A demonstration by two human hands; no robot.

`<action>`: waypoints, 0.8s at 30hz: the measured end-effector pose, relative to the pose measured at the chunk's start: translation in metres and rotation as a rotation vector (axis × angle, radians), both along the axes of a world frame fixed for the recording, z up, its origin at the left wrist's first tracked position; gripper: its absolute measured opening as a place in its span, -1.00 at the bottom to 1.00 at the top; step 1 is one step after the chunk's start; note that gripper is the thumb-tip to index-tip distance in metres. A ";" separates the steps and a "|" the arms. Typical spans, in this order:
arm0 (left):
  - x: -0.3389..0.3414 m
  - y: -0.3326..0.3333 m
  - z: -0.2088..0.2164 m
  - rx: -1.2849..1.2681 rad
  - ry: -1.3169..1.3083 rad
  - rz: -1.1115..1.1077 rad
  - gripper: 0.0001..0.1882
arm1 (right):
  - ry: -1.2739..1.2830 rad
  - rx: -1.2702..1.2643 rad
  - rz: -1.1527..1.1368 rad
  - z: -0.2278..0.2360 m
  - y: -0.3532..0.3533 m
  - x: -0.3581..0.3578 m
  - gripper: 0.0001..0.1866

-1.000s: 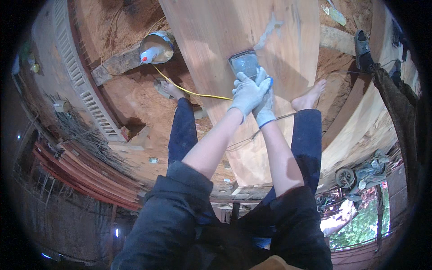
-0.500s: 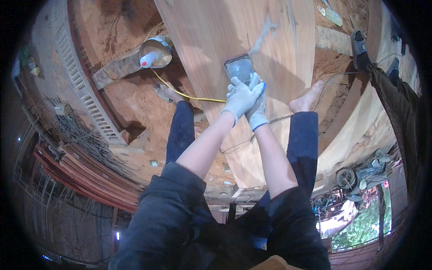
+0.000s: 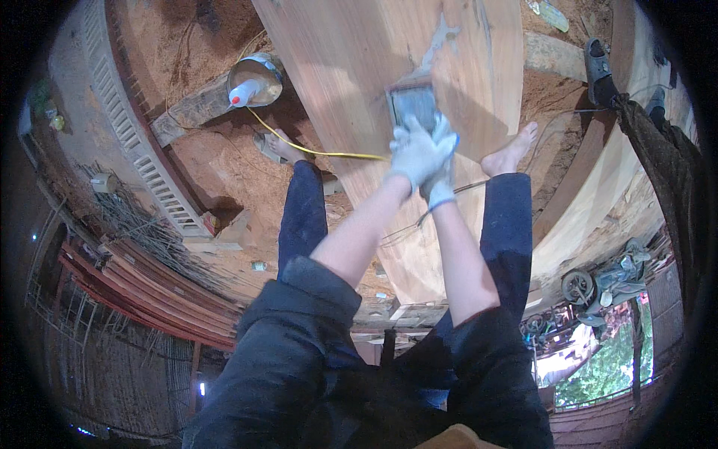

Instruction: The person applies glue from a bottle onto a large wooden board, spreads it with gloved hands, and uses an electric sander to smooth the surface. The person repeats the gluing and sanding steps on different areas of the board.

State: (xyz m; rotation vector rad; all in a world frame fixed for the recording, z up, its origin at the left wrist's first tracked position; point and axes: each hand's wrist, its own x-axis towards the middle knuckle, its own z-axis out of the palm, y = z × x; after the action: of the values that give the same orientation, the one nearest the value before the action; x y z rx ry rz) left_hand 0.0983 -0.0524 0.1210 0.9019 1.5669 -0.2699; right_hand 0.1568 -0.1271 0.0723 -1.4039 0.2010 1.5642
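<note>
A power sander (image 3: 411,106) with a grey-blue rectangular body rests on the wide wooden slab (image 3: 329,60) between my legs. My left hand (image 3: 416,153), in a pale work glove, lies over the top and is closed on the tool. Partly hidden under it, my right hand (image 3: 441,182), also gloved, grips the sander's rear part. Just ahead of the sander a pale grey irregular patch (image 3: 440,41) shows on the wood grain. A yellow cord (image 3: 329,154) runs in from the left to the hands, and a dark cable passes behind them.
Left of the slab, an open can (image 3: 273,81) holds a white bottle (image 3: 245,93) with a red tip. A slatted wooden frame (image 3: 142,142) and stacked reddish boards (image 3: 149,295) lie farther left. Another person's sandalled foot (image 3: 597,69) is at right. A motorbike (image 3: 598,288) stands behind.
Both hands and the sander have shifted a little to the right across the slab, and the sander is now turned straighter. The yellow cord's end followed.
</note>
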 end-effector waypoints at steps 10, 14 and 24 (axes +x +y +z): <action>-0.014 0.017 -0.009 0.014 0.013 0.008 0.20 | -0.165 -0.189 0.108 0.024 0.039 -0.015 -0.69; -0.019 0.084 -0.019 0.054 0.003 -0.017 0.24 | -0.621 0.089 0.524 -0.007 0.094 -0.010 -0.70; -0.031 0.041 -0.012 0.017 0.040 -0.045 0.32 | -0.841 0.018 0.725 0.016 0.066 -0.027 -0.75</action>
State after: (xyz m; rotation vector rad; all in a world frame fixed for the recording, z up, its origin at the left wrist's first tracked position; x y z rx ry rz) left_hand 0.0668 -0.0109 0.1088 0.9511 1.5889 -0.3085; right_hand 0.1294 -0.0615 0.0879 -2.1226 -0.9084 1.3362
